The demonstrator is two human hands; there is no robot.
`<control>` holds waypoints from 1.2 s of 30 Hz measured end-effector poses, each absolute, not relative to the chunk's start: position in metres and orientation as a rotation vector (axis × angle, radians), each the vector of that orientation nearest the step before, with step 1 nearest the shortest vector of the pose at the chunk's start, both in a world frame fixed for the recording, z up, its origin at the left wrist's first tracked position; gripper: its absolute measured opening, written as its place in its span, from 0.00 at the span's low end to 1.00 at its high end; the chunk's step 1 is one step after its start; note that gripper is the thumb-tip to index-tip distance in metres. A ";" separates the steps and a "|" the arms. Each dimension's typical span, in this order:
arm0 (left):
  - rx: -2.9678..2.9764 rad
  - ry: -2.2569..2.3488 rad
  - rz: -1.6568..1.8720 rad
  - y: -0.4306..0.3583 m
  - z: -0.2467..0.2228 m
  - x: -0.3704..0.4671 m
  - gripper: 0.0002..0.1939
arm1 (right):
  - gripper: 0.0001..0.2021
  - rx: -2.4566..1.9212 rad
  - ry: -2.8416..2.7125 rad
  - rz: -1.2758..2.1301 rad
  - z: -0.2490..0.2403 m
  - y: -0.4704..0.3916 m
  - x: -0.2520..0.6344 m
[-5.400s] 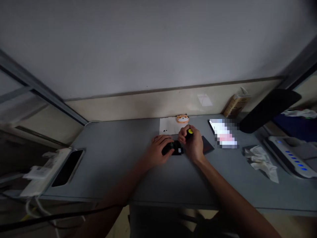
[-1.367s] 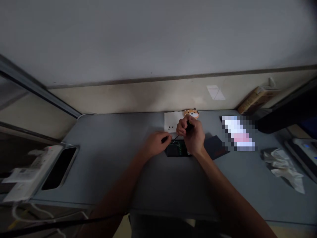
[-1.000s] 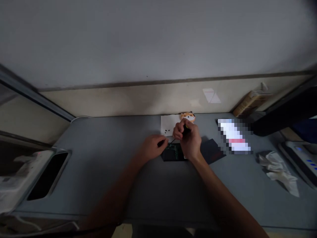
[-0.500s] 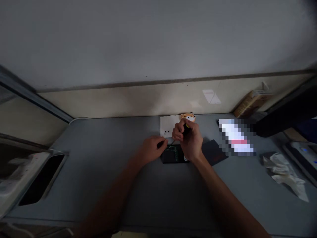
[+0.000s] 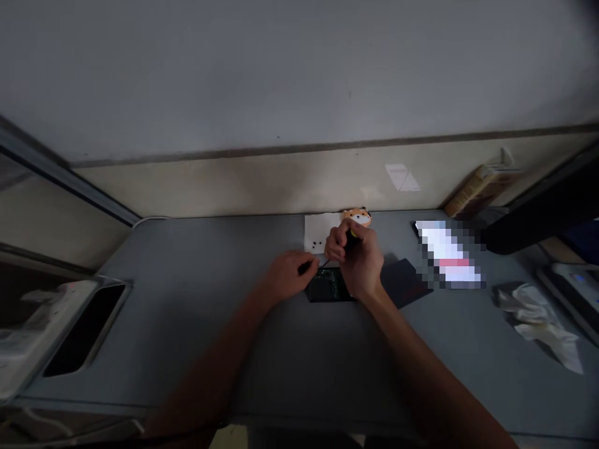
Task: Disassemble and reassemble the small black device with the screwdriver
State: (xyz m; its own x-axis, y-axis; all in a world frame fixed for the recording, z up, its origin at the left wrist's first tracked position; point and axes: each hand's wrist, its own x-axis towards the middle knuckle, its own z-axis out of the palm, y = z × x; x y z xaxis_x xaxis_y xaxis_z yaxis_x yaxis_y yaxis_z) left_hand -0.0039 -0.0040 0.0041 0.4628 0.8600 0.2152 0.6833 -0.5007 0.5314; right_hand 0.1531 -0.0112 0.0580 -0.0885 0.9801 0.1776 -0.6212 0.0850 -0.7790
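Note:
A small dark rectangular device (image 5: 320, 290) lies on the desk with its green circuit board exposed. My right hand (image 5: 362, 262) is closed around the black and yellow handle of a screwdriver (image 5: 352, 239), its thin shaft slanting down left to the board's upper edge. Beside the device's upper left corner, my left hand (image 5: 289, 275) has its thumb and fingers curled together; whatever is between them is dark and unclear. Just behind the device, several tiny black screws (image 5: 317, 244) rest on a white sheet of paper (image 5: 313, 226).
An orange and white animal-face item (image 5: 358, 216) stands by the wall. To the right are a dark flat panel (image 5: 406, 282), a lit, pixelated screen (image 5: 447, 255) and crumpled tissue (image 5: 538, 321). A black-topped pale object (image 5: 87, 330) lies left; a box (image 5: 480, 188) leans at back right.
The whole view has shifted slightly, so the desk items appear a little higher. Both hands keep nearly the same place at the device, and the screwdriver stays in my right hand.

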 end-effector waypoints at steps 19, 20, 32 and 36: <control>2.367 1.334 0.596 -0.002 0.003 -0.004 0.19 | 0.16 -0.563 -0.833 1.393 0.060 -0.016 0.151; 2.365 1.326 0.597 -0.002 0.003 -0.004 0.19 | 0.16 -0.563 -0.839 1.395 0.059 -0.016 0.150; 2.330 1.336 0.606 -0.004 0.004 -0.003 0.19 | 0.18 -0.601 -0.843 1.377 0.058 -0.014 0.152; 2.332 1.333 0.610 -0.004 0.005 -0.003 0.19 | 0.18 -0.601 -0.846 1.376 0.057 -0.016 0.150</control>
State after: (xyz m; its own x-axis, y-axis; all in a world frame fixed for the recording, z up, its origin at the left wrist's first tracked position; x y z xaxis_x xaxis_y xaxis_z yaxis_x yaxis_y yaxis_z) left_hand -0.0032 -0.0040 0.0047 0.4545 0.8728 0.1781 0.7054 -0.4747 0.5264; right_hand 0.1498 -0.0156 0.0574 -0.0121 0.9863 0.1647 -0.5919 0.1257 -0.7962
